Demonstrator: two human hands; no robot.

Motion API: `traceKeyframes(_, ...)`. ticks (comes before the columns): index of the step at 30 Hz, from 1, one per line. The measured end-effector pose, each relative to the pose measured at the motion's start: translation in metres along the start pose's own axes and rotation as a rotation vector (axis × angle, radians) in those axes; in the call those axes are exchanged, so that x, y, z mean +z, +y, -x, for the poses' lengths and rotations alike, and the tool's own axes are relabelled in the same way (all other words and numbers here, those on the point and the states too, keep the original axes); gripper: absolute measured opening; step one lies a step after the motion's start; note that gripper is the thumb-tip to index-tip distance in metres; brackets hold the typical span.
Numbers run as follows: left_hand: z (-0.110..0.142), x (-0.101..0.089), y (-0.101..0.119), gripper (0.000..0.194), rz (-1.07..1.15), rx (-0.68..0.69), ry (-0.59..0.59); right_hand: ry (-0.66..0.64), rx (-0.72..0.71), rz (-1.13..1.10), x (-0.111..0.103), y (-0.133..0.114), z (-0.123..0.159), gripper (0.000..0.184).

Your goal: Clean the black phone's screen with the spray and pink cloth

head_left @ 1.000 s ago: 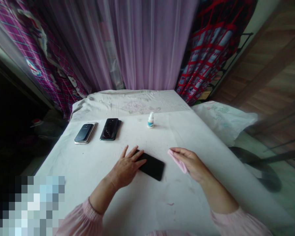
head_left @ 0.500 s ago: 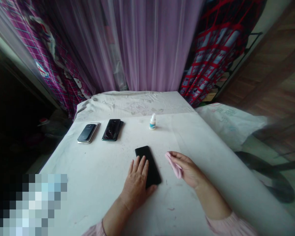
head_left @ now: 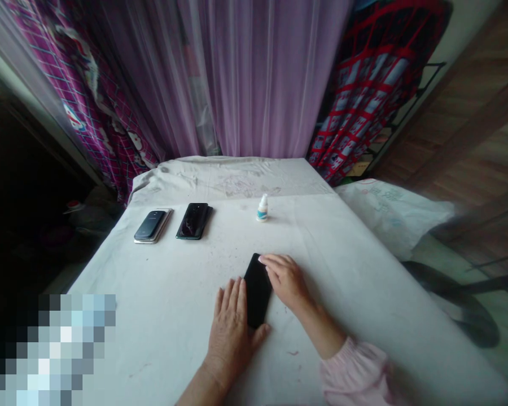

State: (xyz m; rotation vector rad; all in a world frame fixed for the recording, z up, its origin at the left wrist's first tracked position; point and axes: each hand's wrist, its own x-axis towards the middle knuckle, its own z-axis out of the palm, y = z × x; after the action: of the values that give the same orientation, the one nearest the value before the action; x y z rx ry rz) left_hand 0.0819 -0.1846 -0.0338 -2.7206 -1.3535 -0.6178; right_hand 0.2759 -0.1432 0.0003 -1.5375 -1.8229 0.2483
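While both hands sit on the black phone (head_left: 257, 287) in the head view, neither really has a grip on it. Left hand (head_left: 232, 330) lies flat and open along its left edge, thumb at the near end. Right hand (head_left: 285, 280) rests open on the right side, fingers over the top; can't see the cloth. Further back on the white surface (head_left: 364, 270): two more phones (head_left: 152, 226) (head_left: 193, 221) and a little bottle (head_left: 262, 208).
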Motion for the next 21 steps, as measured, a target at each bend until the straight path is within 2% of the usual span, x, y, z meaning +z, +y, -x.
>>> traceKeyframes(4, -0.001, 0.0, -0.002, 0.093, -0.021, -0.015, 0.024, 0.029, -0.051, 0.02, 0.001, -0.016, 0.025, 0.036)
traceKeyframes(8, -0.002, 0.0, -0.004, 0.091, -0.031, 0.005, 0.014, -0.005, -0.111, 0.005, 0.007, -0.031, 0.038, 0.037)
traceKeyframes(16, -0.003, -0.002, -0.004, 0.091, -0.014, 0.003, -0.003, 0.037, -0.041, 0.163, 0.009, -0.005, -0.004, 0.034)
traceKeyframes(21, 0.011, -0.011, -0.014, 0.096, -0.049, -0.047, 0.024, 0.059, -0.051, 0.145, 0.013, -0.005, -0.002, 0.03)
